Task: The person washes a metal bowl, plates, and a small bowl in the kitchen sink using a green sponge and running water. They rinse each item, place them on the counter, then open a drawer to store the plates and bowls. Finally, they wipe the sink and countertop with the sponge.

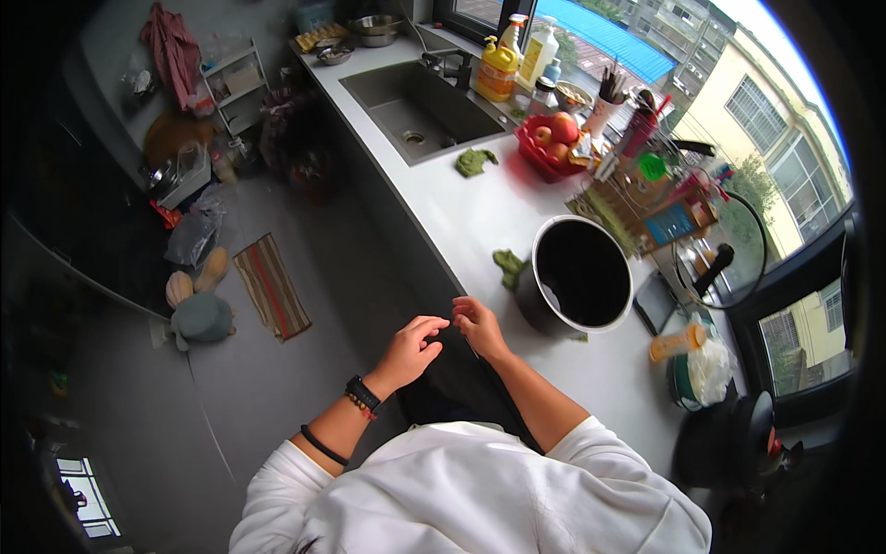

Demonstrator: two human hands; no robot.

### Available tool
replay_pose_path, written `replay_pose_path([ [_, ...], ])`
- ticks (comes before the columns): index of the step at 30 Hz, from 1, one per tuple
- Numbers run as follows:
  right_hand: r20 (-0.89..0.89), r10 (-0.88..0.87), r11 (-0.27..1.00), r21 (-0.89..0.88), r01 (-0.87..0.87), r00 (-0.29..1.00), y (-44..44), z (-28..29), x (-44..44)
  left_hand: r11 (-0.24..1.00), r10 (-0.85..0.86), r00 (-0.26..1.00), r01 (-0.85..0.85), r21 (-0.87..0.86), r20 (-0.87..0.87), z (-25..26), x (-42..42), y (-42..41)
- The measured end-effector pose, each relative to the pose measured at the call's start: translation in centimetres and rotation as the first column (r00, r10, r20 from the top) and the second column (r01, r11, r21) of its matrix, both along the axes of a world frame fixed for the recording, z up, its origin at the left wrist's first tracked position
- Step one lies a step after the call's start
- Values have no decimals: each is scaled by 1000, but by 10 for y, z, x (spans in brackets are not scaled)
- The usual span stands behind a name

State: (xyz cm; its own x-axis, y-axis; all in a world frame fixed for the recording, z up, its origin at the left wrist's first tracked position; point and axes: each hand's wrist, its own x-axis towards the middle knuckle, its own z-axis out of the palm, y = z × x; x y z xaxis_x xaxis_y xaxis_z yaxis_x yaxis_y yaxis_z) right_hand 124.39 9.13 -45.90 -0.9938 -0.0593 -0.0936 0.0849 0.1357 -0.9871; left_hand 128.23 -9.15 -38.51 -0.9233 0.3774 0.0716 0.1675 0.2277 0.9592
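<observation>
My left hand [410,352] is in the air just off the counter's front edge, fingers bent and apart, holding nothing. Close by, my right hand [479,328] hovers at that edge with its fingers loosely curled and nothing in them. To the right of it, a deep dark pot [534,305] with a pale rim stands upright on the white countertop [450,215]. Its inside is too dark to tell what it holds. A green cloth [509,267] shows beside the pot, and a green scrap peeks out below its near side. Another crumpled green cloth [475,162] lies near the sink.
A grey sink [443,114] with a black faucet [457,68] is set in the counter. Behind the pot stand a red basket [533,156] of apples, bottles, and cluttered utensils. A dark lidded pan [720,436] sits at right. On the floor lie a striped mat [273,287] and several gourds.
</observation>
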Motion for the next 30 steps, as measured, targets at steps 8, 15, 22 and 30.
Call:
replay_pose_path([
  [8,-355,-343,772,421,476,870,1,-48,-287,993,-69,988,81,-82,136,-2,-180,-68],
  [15,-387,-437,378,741,556,812,13,-44,-435,991,-127,897,133,15,423,-40,-247,-109],
  [22,-367,-562,214,801,559,741,65,-89,-338,892,-406,789,451,13,462,-59,-317,-121],
  [30,-466,-455,280,734,619,759,-27,-77,-204,641,-682,522,764,75,513,-67,-306,-64],
])
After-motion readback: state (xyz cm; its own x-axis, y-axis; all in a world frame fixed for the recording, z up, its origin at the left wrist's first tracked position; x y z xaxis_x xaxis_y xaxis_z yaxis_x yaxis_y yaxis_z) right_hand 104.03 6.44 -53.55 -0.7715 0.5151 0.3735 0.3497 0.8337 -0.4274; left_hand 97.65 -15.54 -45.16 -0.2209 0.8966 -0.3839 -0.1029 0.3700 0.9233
